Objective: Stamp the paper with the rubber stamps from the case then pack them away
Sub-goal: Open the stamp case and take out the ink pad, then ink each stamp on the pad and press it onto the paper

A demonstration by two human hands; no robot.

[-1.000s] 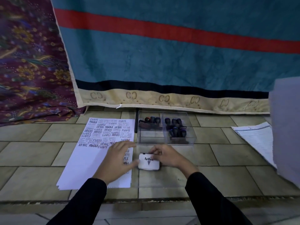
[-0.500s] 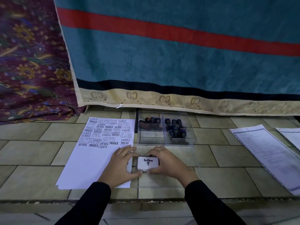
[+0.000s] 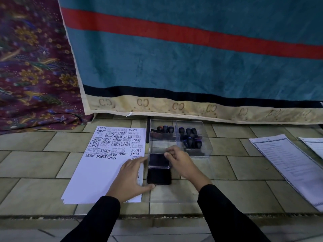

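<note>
Two hands worked at an ink pad (image 3: pixel 159 176) lying open on the tiled floor (image 3: pixel 35 165), just right of the paper (image 3: pixel 97 172) and in front of the clear case (image 3: pixel 160 145). The left hand (image 3: pixel 129 179) lay flat and spread on the paper's right edge, its thumb touching the pad's front corner. The right hand (image 3: pixel 183 163) pinched the right edge of the lid (image 3: pixel 158 160) with curled fingers. Stamped words covered the paper's far half. Dark-handled stamps (image 3: pixel 190 138) stood in both compartments of the case.
</note>
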